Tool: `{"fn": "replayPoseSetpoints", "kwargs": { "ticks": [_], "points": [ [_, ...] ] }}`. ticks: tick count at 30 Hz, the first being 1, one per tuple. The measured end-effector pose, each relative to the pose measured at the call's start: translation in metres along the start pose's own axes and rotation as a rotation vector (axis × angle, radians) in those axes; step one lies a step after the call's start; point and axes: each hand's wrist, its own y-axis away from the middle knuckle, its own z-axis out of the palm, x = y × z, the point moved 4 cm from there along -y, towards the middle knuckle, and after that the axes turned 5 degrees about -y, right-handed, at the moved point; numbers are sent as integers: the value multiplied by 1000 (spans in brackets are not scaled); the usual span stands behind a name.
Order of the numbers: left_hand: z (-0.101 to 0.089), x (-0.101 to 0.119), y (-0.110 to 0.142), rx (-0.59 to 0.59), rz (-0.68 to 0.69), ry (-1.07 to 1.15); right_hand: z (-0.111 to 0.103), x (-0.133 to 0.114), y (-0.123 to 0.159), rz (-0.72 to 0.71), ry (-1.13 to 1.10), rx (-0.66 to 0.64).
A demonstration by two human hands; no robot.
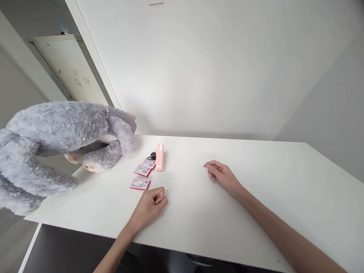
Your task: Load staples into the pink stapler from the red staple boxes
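My left hand (150,206) rests on the white table as a loose fist, with nothing showing in its curled fingers. Just beyond it lies a small white and magenta box (140,184), near the knuckles but apart from them. Two similar boxes (143,171) sit farther back, partly overlapping. Beside them stands a pink stapler (160,157), its long side pointing away from me. A small black object (152,156) is partly hidden behind the stapler. To the right, my right hand (223,175) lies on the tabletop with fingers curled in and thumb against them, holding nothing visible.
A large grey plush toy (65,125) leans over the table's left end. The white table (199,227) meets a white wall (204,68) at the back. A pale cabinet (68,68) stands beyond the wall's left edge.
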Motion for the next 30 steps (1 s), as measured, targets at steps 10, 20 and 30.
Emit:
{"fn": "replayPoseSetpoints", "kwargs": {
  "ticks": [10,20,30],
  "points": [
    [2,3,-1,68,31,-43,1,2,-2,-66,-2,-9],
    [3,2,-3,110,18,-63,0,1,-3,-58,1,-13],
    [8,3,1,117,78,-272,0,-5,0,-39,-5,-1]
  ]
}}
